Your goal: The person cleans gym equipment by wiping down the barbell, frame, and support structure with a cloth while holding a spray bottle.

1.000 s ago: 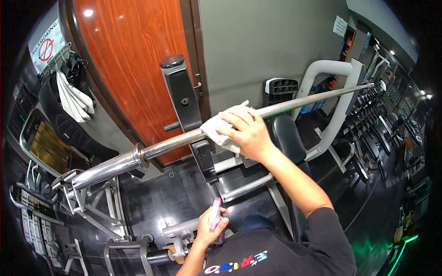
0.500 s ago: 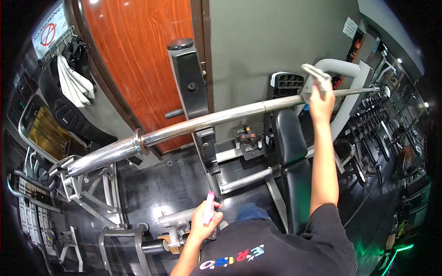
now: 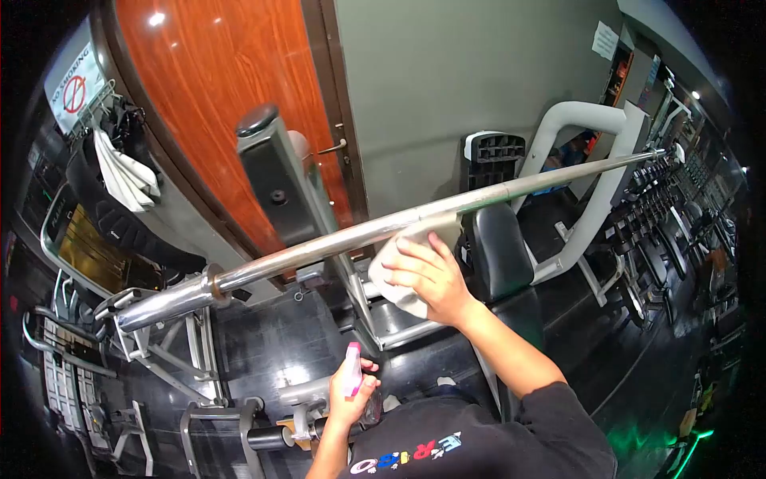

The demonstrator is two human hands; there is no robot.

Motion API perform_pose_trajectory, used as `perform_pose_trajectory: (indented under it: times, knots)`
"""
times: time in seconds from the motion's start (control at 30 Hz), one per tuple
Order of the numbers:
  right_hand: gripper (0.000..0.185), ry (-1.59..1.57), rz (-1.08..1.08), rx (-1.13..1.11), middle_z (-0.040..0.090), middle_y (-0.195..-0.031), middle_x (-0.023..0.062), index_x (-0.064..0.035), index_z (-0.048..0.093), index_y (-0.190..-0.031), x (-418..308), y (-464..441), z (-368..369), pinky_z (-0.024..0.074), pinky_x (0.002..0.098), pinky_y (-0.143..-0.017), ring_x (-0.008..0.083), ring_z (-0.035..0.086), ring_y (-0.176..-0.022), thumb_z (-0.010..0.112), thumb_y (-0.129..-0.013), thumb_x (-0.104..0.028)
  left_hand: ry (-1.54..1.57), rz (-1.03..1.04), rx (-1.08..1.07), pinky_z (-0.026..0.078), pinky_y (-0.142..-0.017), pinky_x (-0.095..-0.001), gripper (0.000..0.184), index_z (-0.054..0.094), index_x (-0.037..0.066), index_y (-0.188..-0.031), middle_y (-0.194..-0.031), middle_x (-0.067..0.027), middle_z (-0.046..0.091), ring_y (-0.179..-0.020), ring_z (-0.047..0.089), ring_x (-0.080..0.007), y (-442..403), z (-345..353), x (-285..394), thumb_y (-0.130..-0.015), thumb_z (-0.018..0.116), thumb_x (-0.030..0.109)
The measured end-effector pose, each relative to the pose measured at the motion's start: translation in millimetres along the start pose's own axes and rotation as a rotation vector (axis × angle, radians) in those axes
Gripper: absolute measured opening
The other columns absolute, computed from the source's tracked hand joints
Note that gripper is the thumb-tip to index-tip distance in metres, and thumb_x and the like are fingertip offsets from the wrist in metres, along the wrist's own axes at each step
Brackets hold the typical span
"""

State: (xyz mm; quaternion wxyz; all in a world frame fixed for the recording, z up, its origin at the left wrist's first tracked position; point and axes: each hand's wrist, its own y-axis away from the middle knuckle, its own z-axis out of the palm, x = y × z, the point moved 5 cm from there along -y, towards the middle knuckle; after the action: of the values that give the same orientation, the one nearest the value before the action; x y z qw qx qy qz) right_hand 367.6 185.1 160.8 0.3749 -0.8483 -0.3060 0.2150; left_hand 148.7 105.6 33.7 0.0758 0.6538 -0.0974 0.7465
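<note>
A long steel barbell (image 3: 343, 239) runs slantwise across the view, its thick sleeve at the left. My right hand (image 3: 431, 279) has its fingers pressed over a whitish cloth (image 3: 396, 291), whose upper edge meets the bar near its middle. Low in front of my body, my left hand (image 3: 345, 403) is wrapped round a spray bottle with a pink and white trigger head (image 3: 353, 371). Most of the bottle's body is hidden by the hand and by my dark shirt.
A black padded bench (image 3: 503, 247) stands beyond my right forearm. The rack's dark upright (image 3: 279, 184) rises behind the bar, before a wooden door (image 3: 215, 104). Dumbbell racks (image 3: 638, 211) line the right side; white cloths (image 3: 124, 176) hang at the left.
My right hand has come left and nearer along the bar with the cloth, from the far part to the middle. The view has shifted somewhat. The left hand still grips the spray bottle.
</note>
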Motion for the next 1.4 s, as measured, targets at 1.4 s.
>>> perform_pose_trajectory:
  times: [1.4]
  knots:
    - [0.027, -0.837, 0.827, 0.124, 0.061, -0.114, 0.0105, 0.0005, 0.064, -0.110, 151, 191, -107, 0.0401, 0.0318, -0.099, 0.0200, 0.056, -0.108, 0.044, -0.094, -0.010, -0.377, 0.250, 0.171, 0.050, -0.071, -0.0351, 0.041, 0.060, -0.002, -0.102, -0.089, -0.0124, 0.062, -0.077, 0.061, -0.0247, -68, 179, 40, -0.083, 0.072, 0.032]
